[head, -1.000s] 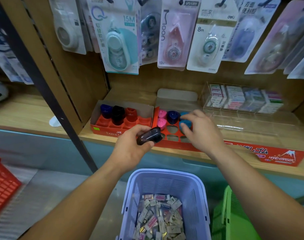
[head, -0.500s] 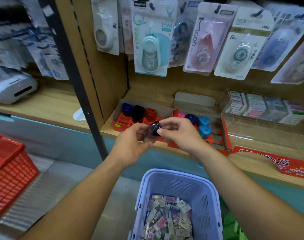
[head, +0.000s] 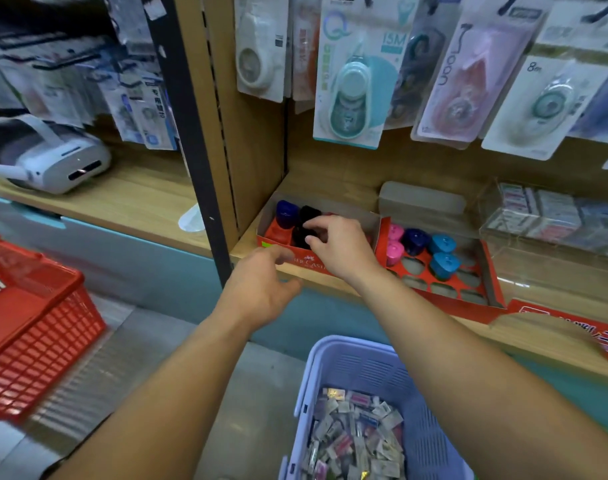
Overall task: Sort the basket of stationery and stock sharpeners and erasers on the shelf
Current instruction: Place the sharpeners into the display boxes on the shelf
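My right hand (head: 340, 247) reaches into the left red sharpener box (head: 281, 249) on the wooden shelf and pinches a black sharpener (head: 304, 233) in the front row. A blue sharpener (head: 286, 209) and another black one stand behind it. My left hand (head: 261, 289) hovers just below the box front, fingers loosely curled and holding nothing. The right red box (head: 489, 271) holds pink, dark blue and light blue sharpeners (head: 441, 244) with several bare slots. A lilac basket (head: 364, 365) below holds several wrapped erasers (head: 358, 434).
A red basket (head: 36, 323) stands on the floor at left. Correction-tape packs (head: 354, 74) hang above the boxes. A clear case of small erasers (head: 544, 216) sits at right. A white device (head: 53, 161) lies on the left shelf, beyond a dark upright post (head: 191, 150).
My right hand took the black sharpener from my left hand and carried it into the left box. My left hand let go and dropped slightly. The camera swung left.
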{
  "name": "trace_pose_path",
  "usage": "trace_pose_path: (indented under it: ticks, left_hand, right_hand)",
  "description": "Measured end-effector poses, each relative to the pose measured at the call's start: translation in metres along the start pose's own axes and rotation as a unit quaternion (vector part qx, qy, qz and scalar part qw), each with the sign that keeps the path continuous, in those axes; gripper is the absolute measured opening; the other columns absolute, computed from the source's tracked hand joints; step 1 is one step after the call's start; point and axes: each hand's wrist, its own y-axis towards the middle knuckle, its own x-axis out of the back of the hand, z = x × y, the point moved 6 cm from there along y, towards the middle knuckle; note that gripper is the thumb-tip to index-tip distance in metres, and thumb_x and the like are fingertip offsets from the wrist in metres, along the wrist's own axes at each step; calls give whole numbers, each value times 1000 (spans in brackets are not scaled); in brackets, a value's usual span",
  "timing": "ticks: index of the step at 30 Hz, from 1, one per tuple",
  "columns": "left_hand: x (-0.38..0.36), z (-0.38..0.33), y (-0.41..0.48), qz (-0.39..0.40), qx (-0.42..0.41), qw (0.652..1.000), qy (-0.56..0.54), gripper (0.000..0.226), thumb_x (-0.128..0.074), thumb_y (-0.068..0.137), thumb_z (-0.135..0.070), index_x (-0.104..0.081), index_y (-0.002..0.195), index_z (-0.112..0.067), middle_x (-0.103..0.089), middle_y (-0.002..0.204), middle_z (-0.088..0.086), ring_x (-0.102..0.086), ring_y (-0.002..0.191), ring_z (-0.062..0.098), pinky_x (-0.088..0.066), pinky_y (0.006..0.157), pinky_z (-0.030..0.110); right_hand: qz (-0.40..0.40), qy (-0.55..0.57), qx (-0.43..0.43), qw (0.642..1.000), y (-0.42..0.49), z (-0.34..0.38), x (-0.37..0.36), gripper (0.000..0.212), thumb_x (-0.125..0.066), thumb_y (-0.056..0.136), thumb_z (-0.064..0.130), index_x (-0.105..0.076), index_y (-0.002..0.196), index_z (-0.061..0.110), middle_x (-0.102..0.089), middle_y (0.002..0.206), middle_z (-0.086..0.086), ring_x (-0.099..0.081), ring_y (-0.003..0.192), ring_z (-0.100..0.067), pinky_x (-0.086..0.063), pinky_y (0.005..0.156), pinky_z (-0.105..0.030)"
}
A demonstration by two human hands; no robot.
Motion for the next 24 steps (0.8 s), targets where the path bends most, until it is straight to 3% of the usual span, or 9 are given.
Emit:
trace_pose_path:
  ticks: [7,11,15,19,24]
  left_hand:
    - [-2,-6,-2,2,-3,1000,-8,47,-73,91,-29,-59,136,-29,-58,134,-8,-56,118,13,-51,96,31]
    - [-1,-7,-4,3,1,1000,-2,47,-73,90,-30,-59,135,-28,-59,133,-7,-57,118,14,-53,97,35]
    - [-8,-13,-10,19,-1,1000,3,46,-72,92,-30,-58,135,-28,-58,134,-7,-56,120,16,-53,98,36]
    - [-35,-41,-24,54,-38,998,18,46,-72,91,-31,-59,134,-25,-59,135,-5,-58,119,16,-51,102,37]
    - [-120,-99,-83,180,-146,968,93,45,-66,93,-31,-57,136,-21,-57,138,0,-57,121,18,-46,100,30]
  right_hand:
    - [39,10,-3,999,-2,-5,-1,36,-59,99,24,-65,134,29,-62,140,2,-51,134,-21,-41,114,-39]
    - [72,5,4,997,-10,-9,1,47,-61,98,28,-54,144,34,-54,148,1,-47,138,-22,-40,114,-41]
    - [8,33,7,999,-36,-10,26,43,-65,94,28,-60,137,29,-61,126,3,-60,112,-15,-52,99,-38]
    - [-19,34,10,999,-112,-37,66,30,-74,88,25,-70,118,25,-59,101,11,-61,92,-9,-51,86,-29]
    - [-17,-18,-133,991,-260,-136,123,25,-76,87,26,-72,111,24,-62,102,8,-61,90,-3,-53,84,-31]
